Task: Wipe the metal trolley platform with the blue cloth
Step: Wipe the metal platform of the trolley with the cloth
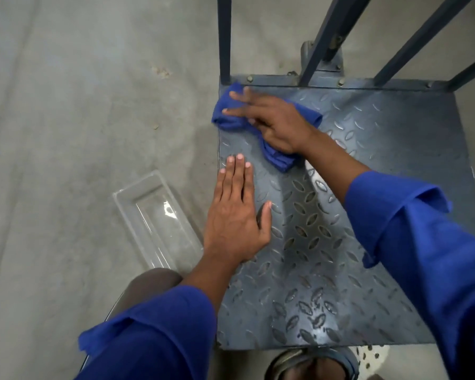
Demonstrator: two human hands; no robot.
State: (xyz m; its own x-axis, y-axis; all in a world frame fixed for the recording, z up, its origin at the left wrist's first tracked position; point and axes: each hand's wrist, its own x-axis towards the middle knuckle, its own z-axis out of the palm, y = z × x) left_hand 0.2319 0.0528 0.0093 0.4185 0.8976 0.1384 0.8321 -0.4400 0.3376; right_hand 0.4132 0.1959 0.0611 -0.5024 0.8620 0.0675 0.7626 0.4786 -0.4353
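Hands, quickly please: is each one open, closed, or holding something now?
Left hand: open, flat on the trolley platform.
Right hand: open, straight fingers pressing the blue cloth down.

A right hand [274, 124] presses a bunched blue cloth [231, 116] onto the far left corner of a metal trolley platform [381, 160] with raised tread. The left hand [236, 215] lies flat on the platform's left edge. A clear plastic tray [159, 220] sits on the concrete floor [66, 105] beside it.
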